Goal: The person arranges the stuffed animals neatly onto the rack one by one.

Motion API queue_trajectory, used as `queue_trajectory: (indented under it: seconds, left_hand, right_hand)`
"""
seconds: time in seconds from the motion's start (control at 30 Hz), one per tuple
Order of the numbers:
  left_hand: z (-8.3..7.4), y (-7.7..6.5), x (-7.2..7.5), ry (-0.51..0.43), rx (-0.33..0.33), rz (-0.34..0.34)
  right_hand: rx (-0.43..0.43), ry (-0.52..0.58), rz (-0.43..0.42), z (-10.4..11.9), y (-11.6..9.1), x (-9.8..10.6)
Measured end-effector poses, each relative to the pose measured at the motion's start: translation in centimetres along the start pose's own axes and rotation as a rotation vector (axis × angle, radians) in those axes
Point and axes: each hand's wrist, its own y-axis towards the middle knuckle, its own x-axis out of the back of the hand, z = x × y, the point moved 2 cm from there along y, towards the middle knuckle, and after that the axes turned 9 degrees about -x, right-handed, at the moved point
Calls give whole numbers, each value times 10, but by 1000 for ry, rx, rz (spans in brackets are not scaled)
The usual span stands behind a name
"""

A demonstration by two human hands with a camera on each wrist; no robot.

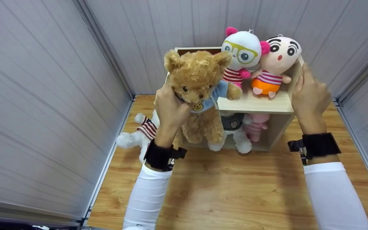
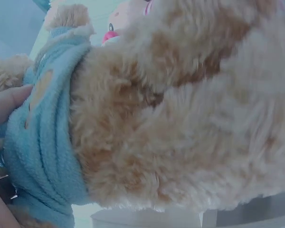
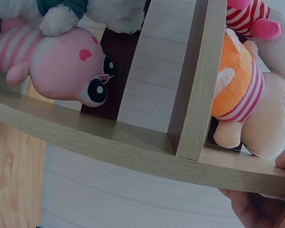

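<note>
My left hand (image 1: 172,107) grips a brown teddy bear (image 1: 196,70) at its side, just below the head. The bear is upright in front of the left part of a small wooden shelf (image 1: 254,106), and its blue top (image 2: 47,123) shows close up in the left wrist view, with a thumb pressed on it. My right hand (image 1: 311,94) holds the shelf's right side panel near the top, thumb inside and fingers outside in the right wrist view. Beside that panel sits a doll in orange shorts (image 1: 267,86), next to a white plush with yellow glasses (image 1: 243,48).
In the lower compartment are a white plush in a dark grey top (image 1: 232,122) and a pink striped plush (image 3: 66,66). Left of the shelf, a white plush in a striped shirt (image 1: 147,127) leans over the wood floor (image 1: 222,191). Grey panel walls (image 1: 43,95) enclose the space.
</note>
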Motion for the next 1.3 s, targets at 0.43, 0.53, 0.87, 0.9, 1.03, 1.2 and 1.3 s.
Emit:
queue_trajectory:
  seconds: [0.43, 0.53, 0.87, 0.9, 1.03, 1.2, 1.3]
  left_hand:
    - [8, 19, -8, -88, 69, -31]
    - [7, 26, -7, -94, 71, -43]
    - [11, 50, -8, -114, 77, -58]
    - [12, 52, -9, -114, 79, -53]
    - [19, 58, -16, -89, 101, -11]
    - [27, 58, -24, -68, 101, 9]
    - [31, 59, -30, -58, 84, 10]
  right_hand:
    - [-2, 20, -20, 2, -3, -3]
    - [1, 28, -31, 2, -3, -3]
    - [1, 16, -28, 2, -3, -3]
    - [0, 13, -29, 2, -2, -3]
    - [6, 13, -36, 1, -1, -2]
    - [10, 23, -54, 0, -1, -1]
    - [13, 23, -60, 0, -1, 0]
